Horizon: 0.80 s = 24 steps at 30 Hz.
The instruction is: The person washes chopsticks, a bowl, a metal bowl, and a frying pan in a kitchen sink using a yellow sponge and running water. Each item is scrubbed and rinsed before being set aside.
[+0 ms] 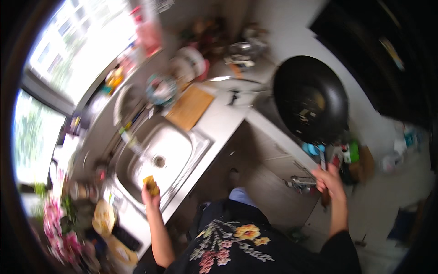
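Note:
My left hand [151,200] grips a yellow sponge [149,180] at the near rim of the stainless steel sink [179,145]. A pale curved faucet [122,104] stands at the sink's far side; a blurred pale streak runs from its end toward the drain [159,161]. Out to the right, my right hand [329,181] is closed around the handle [322,159] of a black wok [304,89]. The wok is tilted so that its inside faces me. Small light patches show low on its inner surface; whether they are scraps or reflections I cannot tell.
A wooden cutting board [191,107] lies beside the sink, near a teal-rimmed bowl [161,89] and upright plates [188,63]. Pink flowers [54,222] stand at lower left. A dark range hood [373,65] hangs at upper right. Cabinet fronts [284,162] sit below the counter.

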Tool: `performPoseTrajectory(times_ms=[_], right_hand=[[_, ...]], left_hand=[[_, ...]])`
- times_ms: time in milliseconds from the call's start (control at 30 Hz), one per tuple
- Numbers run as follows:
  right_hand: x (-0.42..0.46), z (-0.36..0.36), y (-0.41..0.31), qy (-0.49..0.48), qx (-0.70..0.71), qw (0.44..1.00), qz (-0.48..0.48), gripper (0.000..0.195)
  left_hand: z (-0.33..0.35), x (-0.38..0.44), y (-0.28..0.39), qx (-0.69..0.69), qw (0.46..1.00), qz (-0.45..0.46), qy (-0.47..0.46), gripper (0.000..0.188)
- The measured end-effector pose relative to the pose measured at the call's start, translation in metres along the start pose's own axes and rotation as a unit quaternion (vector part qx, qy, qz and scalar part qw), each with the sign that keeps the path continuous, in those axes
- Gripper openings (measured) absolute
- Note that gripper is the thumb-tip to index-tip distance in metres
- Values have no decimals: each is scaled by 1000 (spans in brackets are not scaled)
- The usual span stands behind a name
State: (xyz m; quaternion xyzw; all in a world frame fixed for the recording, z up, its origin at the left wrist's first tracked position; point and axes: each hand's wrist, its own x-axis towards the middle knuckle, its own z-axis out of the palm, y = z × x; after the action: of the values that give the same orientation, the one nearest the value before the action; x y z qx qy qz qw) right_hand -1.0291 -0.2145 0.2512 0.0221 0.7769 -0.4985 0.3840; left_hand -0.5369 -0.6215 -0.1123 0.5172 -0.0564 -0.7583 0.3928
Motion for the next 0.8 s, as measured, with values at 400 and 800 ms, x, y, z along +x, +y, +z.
performPoseTrajectory(times_ms=[400, 800], right_hand=[[-70, 185, 27, -233, -159, 945, 165, 26], [97, 411, 110, -415, -367, 827, 101, 23]], left_hand=[[-36, -45, 34, -9, 997, 31, 65, 31], [-71, -119, 41, -35, 985, 105, 130, 30]])
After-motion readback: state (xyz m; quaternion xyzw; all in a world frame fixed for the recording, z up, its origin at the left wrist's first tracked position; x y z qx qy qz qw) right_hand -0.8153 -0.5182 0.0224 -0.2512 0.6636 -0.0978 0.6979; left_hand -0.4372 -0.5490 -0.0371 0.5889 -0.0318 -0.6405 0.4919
